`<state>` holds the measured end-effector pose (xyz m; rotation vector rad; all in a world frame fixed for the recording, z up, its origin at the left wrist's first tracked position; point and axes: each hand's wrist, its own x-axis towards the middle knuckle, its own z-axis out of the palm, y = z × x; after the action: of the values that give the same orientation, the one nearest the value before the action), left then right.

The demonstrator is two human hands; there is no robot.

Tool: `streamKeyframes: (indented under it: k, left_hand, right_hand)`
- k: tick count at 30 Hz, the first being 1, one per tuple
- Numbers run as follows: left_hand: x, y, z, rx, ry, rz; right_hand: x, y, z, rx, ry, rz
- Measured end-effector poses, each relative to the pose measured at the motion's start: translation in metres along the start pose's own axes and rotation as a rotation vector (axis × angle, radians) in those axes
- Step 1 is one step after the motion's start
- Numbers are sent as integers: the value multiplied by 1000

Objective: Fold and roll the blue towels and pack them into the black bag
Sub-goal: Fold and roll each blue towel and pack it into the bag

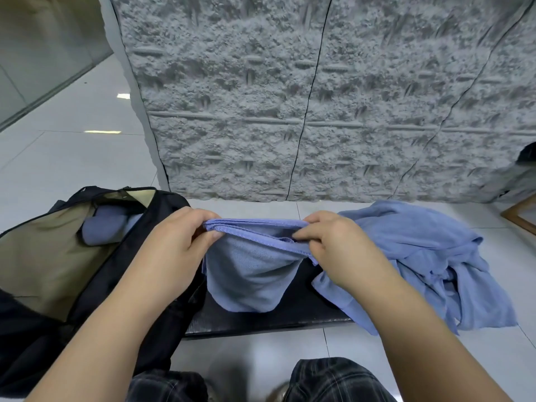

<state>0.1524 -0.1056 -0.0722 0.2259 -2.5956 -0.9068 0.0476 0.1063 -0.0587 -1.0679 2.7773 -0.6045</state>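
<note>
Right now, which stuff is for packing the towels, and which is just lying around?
For the job: held towel, pinched by left hand and right hand; towel pile; bag; rolled towel inside it.
Lying about: black mat; wooden frame.

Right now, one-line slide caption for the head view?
Both hands, left hand and right hand, pinch a folded blue towel between open black bag and unfolded pile.

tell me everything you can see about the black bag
The black bag lies open on the floor at the left, its flap thrown back to show an olive-tan fabric lining. A rolled blue towel sits inside near the far end. The outer shell looks like soft dark woven fabric. The left forearm crosses above its right edge.
</note>
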Motion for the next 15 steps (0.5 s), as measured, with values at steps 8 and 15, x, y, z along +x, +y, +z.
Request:
streamKeyframes:
  k: [8, 15]
  left_hand:
    - [-5, 6, 8, -9, -15, 29]
    - [-7, 9, 9, 7, 0, 5]
  right_hand:
    - [-3, -6, 11, -121, -285, 172]
    - [-4, -11, 18, -343, -150, 91]
